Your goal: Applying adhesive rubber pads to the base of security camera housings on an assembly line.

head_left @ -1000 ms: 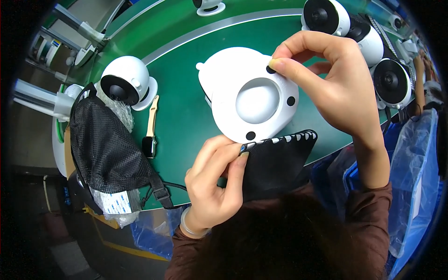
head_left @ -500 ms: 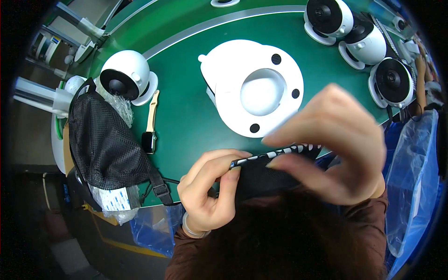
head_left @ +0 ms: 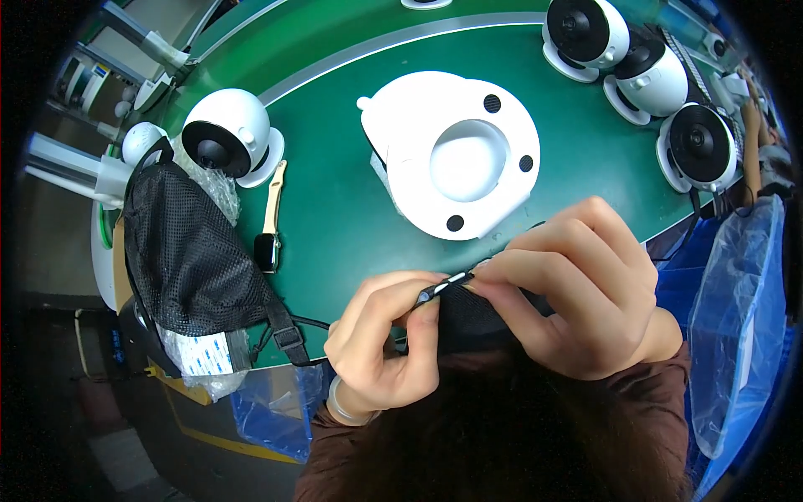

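My left hand point(head_left: 381, 343) pinches the left end of a narrow black strip with white oval spots point(head_left: 443, 287) between thumb and fingers. Thumb and fingertips of my right hand point(head_left: 585, 293) meet on the same strip, just to the right. Below the strip hangs dark, mesh-like material point(head_left: 473, 322); whether the two are joined I cannot tell. Beyond my hands, a white rounded camera device point(head_left: 406, 117) lies on the table with its ring-shaped base facing up. Round black pads point(head_left: 492, 104) sit on that base. Neither hand touches the device.
A similar camera point(head_left: 230, 125) stands at the left, by a black mesh bag point(head_left: 188, 259) and a watch with a beige strap point(head_left: 274, 209). Several more cameras point(head_left: 701, 146) line the right side. Clear plastic bags point(head_left: 728, 335) hang beyond the green table's point(head_left: 335, 226) right edge.
My right hand has come down and left from its blurred, open pose and closed on the strip beside my left hand. The strip is now mostly covered by my fingers.
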A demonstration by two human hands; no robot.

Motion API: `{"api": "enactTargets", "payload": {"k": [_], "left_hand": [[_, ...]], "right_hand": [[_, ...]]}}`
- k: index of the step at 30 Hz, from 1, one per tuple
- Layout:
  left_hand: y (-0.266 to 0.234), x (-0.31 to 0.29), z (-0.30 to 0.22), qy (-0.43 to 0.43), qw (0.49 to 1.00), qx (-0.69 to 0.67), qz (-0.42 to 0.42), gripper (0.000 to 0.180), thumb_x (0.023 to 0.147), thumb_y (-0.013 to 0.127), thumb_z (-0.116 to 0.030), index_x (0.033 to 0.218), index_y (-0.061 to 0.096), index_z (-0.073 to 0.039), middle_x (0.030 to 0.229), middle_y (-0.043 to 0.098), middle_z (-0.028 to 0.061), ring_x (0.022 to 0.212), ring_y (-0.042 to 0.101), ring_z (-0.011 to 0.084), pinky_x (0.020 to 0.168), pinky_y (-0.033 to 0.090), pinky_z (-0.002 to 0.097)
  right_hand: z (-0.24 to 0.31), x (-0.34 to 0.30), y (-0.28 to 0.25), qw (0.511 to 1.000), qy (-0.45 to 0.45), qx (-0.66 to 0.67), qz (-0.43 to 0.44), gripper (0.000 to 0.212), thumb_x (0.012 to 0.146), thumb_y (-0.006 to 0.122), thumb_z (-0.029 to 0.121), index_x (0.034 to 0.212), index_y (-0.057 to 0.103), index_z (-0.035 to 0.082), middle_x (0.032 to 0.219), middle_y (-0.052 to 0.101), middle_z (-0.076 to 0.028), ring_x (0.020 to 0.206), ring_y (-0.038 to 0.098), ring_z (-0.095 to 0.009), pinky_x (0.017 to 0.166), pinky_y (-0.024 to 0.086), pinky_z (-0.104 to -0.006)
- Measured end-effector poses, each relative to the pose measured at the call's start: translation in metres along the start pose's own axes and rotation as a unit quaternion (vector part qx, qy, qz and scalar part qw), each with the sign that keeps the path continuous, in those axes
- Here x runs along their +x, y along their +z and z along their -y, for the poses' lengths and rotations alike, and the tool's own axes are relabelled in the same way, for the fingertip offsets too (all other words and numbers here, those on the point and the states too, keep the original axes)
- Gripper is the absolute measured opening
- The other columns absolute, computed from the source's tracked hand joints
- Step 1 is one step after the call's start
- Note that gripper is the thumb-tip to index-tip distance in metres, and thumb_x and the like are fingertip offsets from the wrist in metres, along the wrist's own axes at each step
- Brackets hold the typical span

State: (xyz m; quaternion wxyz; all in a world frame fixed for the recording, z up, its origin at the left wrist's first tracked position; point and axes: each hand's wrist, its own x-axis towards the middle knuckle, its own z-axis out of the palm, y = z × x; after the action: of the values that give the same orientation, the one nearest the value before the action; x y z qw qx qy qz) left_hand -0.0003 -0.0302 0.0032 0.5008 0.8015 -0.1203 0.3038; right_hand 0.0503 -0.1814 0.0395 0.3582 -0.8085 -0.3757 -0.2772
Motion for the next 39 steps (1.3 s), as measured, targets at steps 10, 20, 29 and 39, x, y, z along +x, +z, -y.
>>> {"api": "enactTargets", "payload": {"k": [10,20,29,39], "left_hand": [[0.002,0.006,0.007,0.0,1.0,0.015,-0.023,0.007,0.069,0.056,0.008,0.07,0.051,0.003,0.064,0.052,0.0081,0.047,0.04,0.0099,0.042,0.031,0.0197],[0.0,0.017,0.004,-0.06,0.996,-0.062,0.036,0.004,0.07,0.052,0.007,0.07,0.05,0.003,0.109,0.05,0.0231,0.061,0.05,0.0087,0.052,0.039,0.0181],[-0.003,0.016,0.005,-0.056,0.996,-0.044,0.062,0.005,0.07,0.05,0.008,0.071,0.049,0.003,0.113,0.047,0.0274,0.055,0.048,0.0076,0.051,0.039,0.0182],[-0.003,0.015,0.008,-0.057,0.996,-0.043,0.05,0.007,0.069,0.051,0.009,0.069,0.048,0.002,0.113,0.048,0.0265,0.055,0.049,0.009,0.051,0.039,0.0184]], "right_hand": [[0.006,-0.012,-0.002,0.991,-0.125,-0.051,0.005,0.02,0.051,0.067,0.006,0.07,0.06,0.008,0.065,0.054,-0.001,0.059,0.05,-0.017,0.048,0.037,-0.0239],[-0.023,0.056,0.004,0.997,0.007,0.056,0.044,0.007,0.069,0.06,0.003,0.074,0.058,0.0,0.097,0.059,-0.015,0.089,0.057,-0.022,0.077,0.042,-0.0281],[-0.019,0.054,0.009,0.999,-0.002,0.002,0.053,0.006,0.067,0.061,0.005,0.071,0.058,0.001,0.098,0.058,-0.012,0.091,0.055,-0.021,0.078,0.041,-0.0279],[-0.019,0.056,0.009,0.994,0.045,0.069,0.072,0.006,0.067,0.061,0.005,0.071,0.059,0.001,0.098,0.057,-0.012,0.093,0.054,-0.022,0.081,0.04,-0.028]]}}
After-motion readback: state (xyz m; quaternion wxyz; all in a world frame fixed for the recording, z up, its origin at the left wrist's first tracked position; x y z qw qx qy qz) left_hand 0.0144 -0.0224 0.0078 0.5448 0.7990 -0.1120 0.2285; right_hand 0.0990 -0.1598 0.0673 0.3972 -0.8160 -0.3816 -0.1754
